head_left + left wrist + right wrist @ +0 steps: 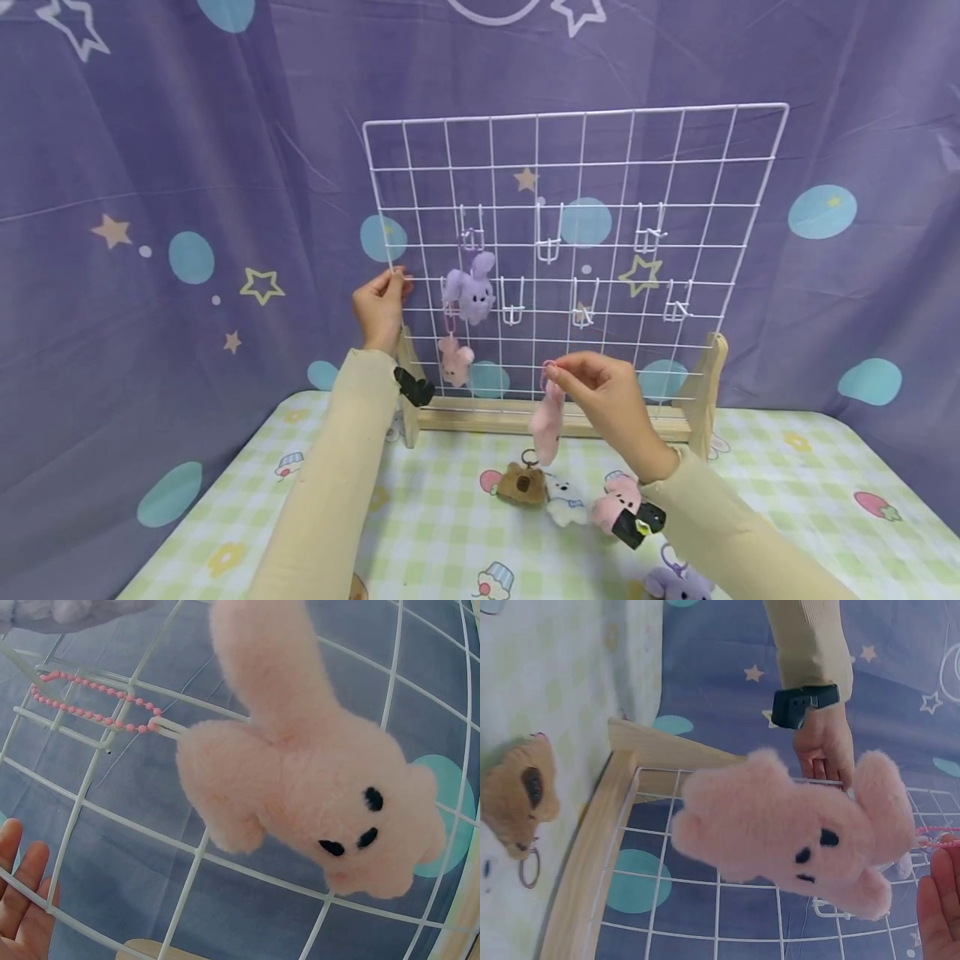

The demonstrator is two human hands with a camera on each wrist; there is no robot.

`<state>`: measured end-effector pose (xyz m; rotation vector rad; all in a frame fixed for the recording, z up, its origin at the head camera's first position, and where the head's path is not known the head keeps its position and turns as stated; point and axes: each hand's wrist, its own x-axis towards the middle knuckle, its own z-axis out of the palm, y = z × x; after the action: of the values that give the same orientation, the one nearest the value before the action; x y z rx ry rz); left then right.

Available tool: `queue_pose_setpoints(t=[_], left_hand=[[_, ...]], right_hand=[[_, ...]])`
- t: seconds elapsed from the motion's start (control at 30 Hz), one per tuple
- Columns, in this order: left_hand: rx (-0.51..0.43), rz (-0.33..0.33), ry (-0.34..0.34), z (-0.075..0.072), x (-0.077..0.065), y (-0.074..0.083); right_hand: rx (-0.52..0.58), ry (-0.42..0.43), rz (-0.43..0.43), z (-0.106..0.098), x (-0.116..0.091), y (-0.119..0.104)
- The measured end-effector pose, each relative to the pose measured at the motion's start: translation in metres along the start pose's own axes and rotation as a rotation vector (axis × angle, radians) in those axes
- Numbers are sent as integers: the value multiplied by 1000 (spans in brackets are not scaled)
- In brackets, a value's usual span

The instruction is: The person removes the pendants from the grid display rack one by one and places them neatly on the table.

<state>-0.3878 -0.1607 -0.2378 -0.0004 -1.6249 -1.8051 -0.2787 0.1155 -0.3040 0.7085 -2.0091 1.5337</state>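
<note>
Your left hand point(381, 307) gripped the left edge of the white wire grid point(697, 158), fingers curled round the wire at about mid-height. The grid stood upright in a wooden base point(487, 412) at the back of the checked table point(795, 467).

Your right hand point(611, 400) pinched the pink bead chain point(937, 832) of a pink plush point(547, 421) between thumb and fingertips, held up in front of the lower part of the grid. The plush hung free below your fingers, clear of the table and just in front of the wires; whether it touched them, I could not tell.

Two toys already hung on the grid's left column of hooks: a purple bunny point(471, 287) above, and a small pink bunny point(454, 360) below it. In the left wrist view that pink bunny point(315, 780) hung by its own bead chain point(94, 701) from a hook.

Empty white hooks point(548, 242) sat across the middle rows. On the table below your right hand lay a brown bear point(522, 483), a white toy point(564, 500) and another pink toy point(617, 504), touching in a row. A purple toy point(678, 583) lay near the front edge.
</note>
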Motion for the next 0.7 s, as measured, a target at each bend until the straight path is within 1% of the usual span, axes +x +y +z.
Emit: queue_pose_setpoints(t=[0.13, 0.27, 0.4, 0.53, 0.6, 0.7], left_hand=[[-1, 6, 5, 0, -3, 2], [1, 11, 5, 0, -4, 4], [18, 17, 4, 1, -4, 5], [36, 18, 7, 0, -4, 5], [44, 20, 10, 0, -5, 5], [47, 20, 10, 1, -6, 4]], right_hand=[[-16, -30, -13, -6, -13, -1], [-38, -58, -59, -12, -25, 0], [-9, -76, -71, -15, -34, -2], [58, -97, -74, -18, -43, -3], [70, -99, -90, -19, -47, -3], [85, -99, -91, -23, -55, -4]])
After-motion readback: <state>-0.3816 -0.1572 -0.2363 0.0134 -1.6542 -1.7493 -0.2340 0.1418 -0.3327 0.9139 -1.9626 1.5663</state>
